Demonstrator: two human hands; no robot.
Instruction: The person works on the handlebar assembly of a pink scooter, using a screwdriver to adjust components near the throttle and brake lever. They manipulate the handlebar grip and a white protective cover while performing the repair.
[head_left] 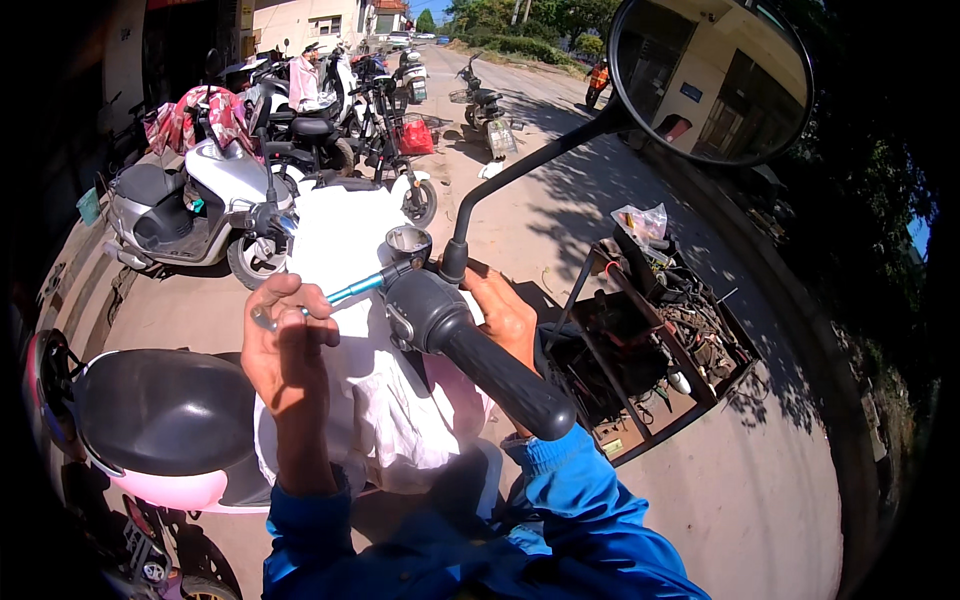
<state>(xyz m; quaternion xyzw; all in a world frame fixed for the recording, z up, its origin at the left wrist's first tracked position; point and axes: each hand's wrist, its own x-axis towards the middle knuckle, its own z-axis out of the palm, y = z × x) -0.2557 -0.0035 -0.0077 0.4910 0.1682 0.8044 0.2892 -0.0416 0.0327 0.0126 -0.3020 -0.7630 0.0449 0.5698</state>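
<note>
Teal tool: A slim screwdriver-like tool (356, 288) is reaching toward the black handlebar clamp (405, 266); I cannot tell whether its tip is touching.
Long axis: The tool is slanting gently upward to the right, its tip lying away from the left hand.
Left grip: The left grip (288, 335), the nearer one, is pinching the tool near its left end.
Right grip: The right grip (503, 315) is resting behind the control housing (430, 308); its fingertips are hiding, so I cannot tell whether it is clasping anything.
Handlebar edges: A black rubber handle (505, 370) is pointing down and right, and a mirror stem (478, 210) is rising just beside the clamp, bounding the right side.
Room for moving: Space is opening on the tool's left, above the white cloth (385, 400) and near the black seat (165, 405).
Farther right: A metal-framed tool bin (668, 428) is standing on sunlit pavement (760, 490).
Farther back: A silver scooter (215, 180) is standing parked.
</note>
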